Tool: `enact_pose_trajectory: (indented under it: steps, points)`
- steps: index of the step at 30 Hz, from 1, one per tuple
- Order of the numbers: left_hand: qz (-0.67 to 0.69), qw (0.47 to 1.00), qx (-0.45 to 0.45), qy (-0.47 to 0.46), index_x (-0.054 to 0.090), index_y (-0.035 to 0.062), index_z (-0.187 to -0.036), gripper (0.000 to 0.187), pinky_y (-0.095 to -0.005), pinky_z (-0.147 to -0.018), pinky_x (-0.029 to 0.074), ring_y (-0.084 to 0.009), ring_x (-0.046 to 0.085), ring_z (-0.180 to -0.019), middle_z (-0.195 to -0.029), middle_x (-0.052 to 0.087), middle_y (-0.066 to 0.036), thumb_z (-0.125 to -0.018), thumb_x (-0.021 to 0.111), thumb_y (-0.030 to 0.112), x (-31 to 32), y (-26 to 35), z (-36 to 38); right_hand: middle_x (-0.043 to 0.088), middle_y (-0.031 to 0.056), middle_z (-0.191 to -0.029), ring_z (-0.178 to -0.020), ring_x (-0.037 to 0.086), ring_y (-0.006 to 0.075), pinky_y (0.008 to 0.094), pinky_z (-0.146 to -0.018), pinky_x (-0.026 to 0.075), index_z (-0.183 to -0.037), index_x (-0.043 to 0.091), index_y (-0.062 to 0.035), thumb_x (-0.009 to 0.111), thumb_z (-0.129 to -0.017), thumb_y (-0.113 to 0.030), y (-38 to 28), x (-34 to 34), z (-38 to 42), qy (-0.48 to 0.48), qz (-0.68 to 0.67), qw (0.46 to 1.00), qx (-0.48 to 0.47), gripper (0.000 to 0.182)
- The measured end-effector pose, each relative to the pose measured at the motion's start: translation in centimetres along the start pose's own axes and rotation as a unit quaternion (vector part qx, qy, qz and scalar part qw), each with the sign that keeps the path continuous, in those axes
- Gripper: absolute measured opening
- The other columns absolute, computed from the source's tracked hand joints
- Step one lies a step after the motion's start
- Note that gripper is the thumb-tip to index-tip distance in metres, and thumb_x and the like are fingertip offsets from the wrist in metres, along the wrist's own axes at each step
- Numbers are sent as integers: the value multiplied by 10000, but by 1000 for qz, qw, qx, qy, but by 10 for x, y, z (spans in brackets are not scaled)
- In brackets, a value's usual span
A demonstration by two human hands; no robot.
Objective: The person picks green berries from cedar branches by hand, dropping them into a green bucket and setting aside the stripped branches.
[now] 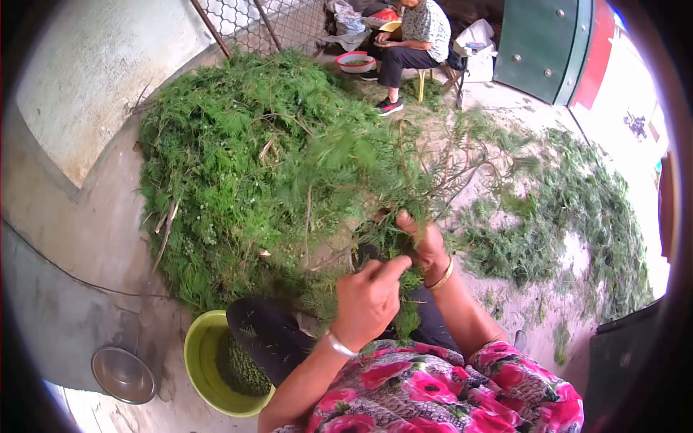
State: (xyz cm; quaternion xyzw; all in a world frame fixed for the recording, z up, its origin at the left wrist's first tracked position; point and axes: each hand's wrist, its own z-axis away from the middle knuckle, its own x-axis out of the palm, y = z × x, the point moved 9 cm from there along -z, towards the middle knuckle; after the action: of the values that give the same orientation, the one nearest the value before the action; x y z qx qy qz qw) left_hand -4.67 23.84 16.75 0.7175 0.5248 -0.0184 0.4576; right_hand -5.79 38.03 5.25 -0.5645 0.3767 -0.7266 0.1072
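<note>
My right hand [426, 245], with a gold bangle at the wrist, is closed around a leafy evergreen branch [404, 173]. Its feathery sprays fan out above my lap, partly blurred. My left hand [367, 299], wearing a silver bangle, is just below and to the left, fingers curled against the thumb near the branch's greenery. Whatever its fingertips pinch is hidden. By my left knee stands a yellow-green bucket [196, 361] with many small green berries [242, 368] inside.
A large heap of cut evergreen branches [224, 166] rises ahead to the left. More cuttings [556, 224] spread over the floor at right. A metal bowl [123, 375] lies at lower left. Another person [415, 43] sits at the back beside a red-rimmed basin [355, 62].
</note>
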Motion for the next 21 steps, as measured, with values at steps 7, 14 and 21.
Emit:
enact_pose_trajectory:
  steps: [7, 14, 21]
  points:
    - [-231, 901, -240, 278, 656, 21, -966, 179, -265, -490, 473, -121, 605, -547, -679, 648, -72, -930, 570, 174, -190, -59, 92, 657, 148, -1022, -858, 658, 251, 385, -736, 568, -1149, 547, 5, 531, -957, -185, -8, -31, -7, 39, 37, 998, -40, 271]
    - [-626, 729, -253, 116, 588, -55, -1134, 444, -462, -831, 474, -421, 600, -939, -1029, 632, -255, -864, 629, 295, -254, -90, 161, 670, 98, -971, -810, 663, 192, 341, -684, 569, -1091, 597, -20, 558, -950, -216, 8, -44, -15, 15, -30, 999, -19, 244]
    - [70, 941, -325, 62, 631, -48, -1011, 261, -262, -730, 483, -119, 617, -776, -857, 685, -79, -834, 704, 130, -101, -93, 90, 674, 87, -995, -851, 661, 170, 316, -720, 565, -1138, 587, -13, 592, -935, -234, 8, -15, -11, -50, 16, 997, -51, 300]
